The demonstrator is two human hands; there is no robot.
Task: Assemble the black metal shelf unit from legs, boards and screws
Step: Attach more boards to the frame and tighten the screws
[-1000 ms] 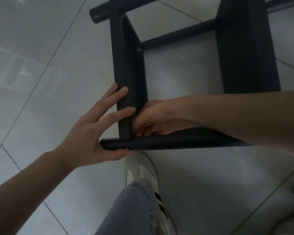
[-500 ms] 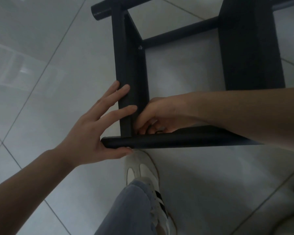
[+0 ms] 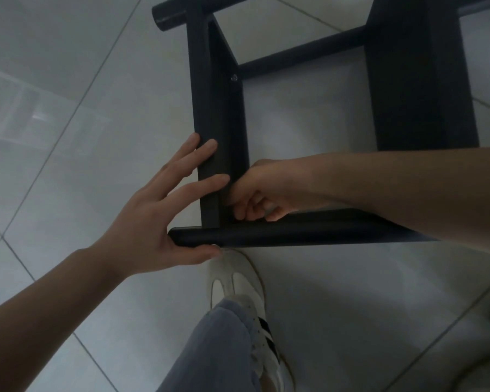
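Note:
The black shelf unit lies on its side on the tiled floor. My left hand (image 3: 153, 219) steadies its near corner: straight fingers press on the left board (image 3: 210, 108) and the thumb lies under the near leg tube (image 3: 294, 236). My right hand (image 3: 263, 190) reaches inside that corner, its fingers curled and pinching at the joint of board and leg. The screw there is hidden by those fingers. A matching screw (image 3: 233, 78) shows at the board's far end, near the far leg tube (image 3: 167, 12). A second board (image 3: 416, 80) stands to the right.
A rear tube (image 3: 303, 55) runs between the two boards. My white shoe (image 3: 238, 281) and jeans leg (image 3: 215, 349) are directly below the near leg tube. Pale floor tiles surround the frame on the left and at the bottom right.
Both hands stay at the same corner. The fingers of my right hand shift slightly at the joint, and the view drifts a little.

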